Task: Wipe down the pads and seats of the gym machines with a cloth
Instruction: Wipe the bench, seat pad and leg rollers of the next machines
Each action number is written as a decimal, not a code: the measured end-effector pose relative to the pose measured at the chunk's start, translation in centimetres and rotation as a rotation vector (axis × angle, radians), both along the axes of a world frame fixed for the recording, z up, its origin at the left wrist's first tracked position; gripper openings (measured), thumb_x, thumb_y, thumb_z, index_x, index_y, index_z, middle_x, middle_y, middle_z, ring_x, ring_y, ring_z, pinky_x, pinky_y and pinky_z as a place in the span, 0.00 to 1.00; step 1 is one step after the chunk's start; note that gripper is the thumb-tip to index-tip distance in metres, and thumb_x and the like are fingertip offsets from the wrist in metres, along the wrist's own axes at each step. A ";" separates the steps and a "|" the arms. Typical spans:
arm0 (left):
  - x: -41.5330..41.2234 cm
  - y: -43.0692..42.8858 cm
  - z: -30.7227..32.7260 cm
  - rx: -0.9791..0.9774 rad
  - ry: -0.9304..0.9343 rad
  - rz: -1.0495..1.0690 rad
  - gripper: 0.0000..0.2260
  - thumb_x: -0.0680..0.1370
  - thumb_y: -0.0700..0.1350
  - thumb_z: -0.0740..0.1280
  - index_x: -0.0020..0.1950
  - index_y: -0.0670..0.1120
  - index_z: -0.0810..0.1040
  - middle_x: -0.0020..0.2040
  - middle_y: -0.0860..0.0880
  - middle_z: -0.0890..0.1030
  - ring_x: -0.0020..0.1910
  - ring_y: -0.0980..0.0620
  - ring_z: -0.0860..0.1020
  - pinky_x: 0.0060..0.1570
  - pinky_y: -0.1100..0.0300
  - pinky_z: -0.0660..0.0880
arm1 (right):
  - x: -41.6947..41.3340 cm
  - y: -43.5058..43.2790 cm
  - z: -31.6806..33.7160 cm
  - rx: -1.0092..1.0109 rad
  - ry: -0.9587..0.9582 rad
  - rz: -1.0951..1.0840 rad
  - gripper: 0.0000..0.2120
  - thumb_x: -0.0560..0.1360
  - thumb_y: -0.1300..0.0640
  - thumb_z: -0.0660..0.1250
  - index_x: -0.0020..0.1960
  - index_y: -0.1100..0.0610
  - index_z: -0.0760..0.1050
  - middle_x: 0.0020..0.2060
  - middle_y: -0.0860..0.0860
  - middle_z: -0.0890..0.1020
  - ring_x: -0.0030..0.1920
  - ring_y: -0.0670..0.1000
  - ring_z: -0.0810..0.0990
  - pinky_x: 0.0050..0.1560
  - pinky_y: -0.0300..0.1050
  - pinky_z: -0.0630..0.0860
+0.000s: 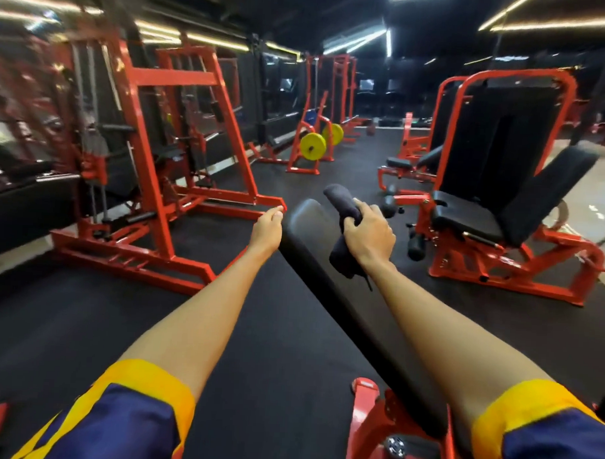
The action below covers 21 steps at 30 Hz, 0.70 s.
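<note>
A long black bench pad (329, 292) on a red frame runs from the lower right up toward the middle of the view. My right hand (369, 233) grips a dark cloth (341, 201) over the far end of the pad; whether the cloth touches the pad I cannot tell. Part of the cloth sticks out beyond my fingers and part hangs below my wrist. My left hand (267, 228) reaches forward just left of the pad's far end, fingers relaxed and holding nothing.
A red leg machine with a black seat and backrest (490, 208) stands to the right. Red rack machines (152, 162) line the left side. A plate-loaded machine with yellow plates (313, 146) stands farther back. Black rubber flooring (85, 324) lies around the bench.
</note>
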<state>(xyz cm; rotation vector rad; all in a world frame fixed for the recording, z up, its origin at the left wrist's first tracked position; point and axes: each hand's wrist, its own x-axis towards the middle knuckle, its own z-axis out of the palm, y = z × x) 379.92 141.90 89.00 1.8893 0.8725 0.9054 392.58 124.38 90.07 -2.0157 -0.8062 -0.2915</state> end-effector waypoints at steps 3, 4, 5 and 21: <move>1.8 0.2 -0.8 0.007 0.083 0.024 0.19 0.85 0.44 0.55 0.75 0.42 0.72 0.75 0.45 0.72 0.75 0.47 0.68 0.75 0.56 0.61 | 2.5 3.2 -1.5 -0.157 0.025 0.273 0.26 0.79 0.41 0.63 0.75 0.44 0.70 0.70 0.51 0.73 0.68 0.59 0.74 0.67 0.57 0.72; 2.1 0.0 -0.8 0.021 0.103 0.018 0.19 0.85 0.44 0.55 0.76 0.42 0.71 0.75 0.45 0.71 0.76 0.47 0.67 0.76 0.56 0.60 | 2.8 4.0 -2.2 -0.264 0.064 0.397 0.28 0.79 0.36 0.61 0.77 0.42 0.68 0.73 0.52 0.71 0.72 0.59 0.70 0.71 0.58 0.68; 3.0 -0.2 -0.9 0.030 0.113 0.042 0.20 0.86 0.44 0.54 0.76 0.43 0.70 0.76 0.45 0.71 0.76 0.47 0.66 0.76 0.55 0.59 | 3.8 4.8 -2.9 -0.382 0.123 0.530 0.31 0.78 0.31 0.59 0.79 0.41 0.64 0.76 0.53 0.67 0.76 0.60 0.64 0.75 0.60 0.64; 5.0 1.6 -1.5 0.009 0.142 0.118 0.20 0.86 0.48 0.51 0.75 0.49 0.73 0.75 0.50 0.73 0.75 0.53 0.68 0.75 0.58 0.60 | 3.6 9.7 -7.1 -0.308 0.245 0.659 0.32 0.79 0.27 0.50 0.79 0.30 0.44 0.83 0.46 0.42 0.81 0.62 0.36 0.78 0.68 0.38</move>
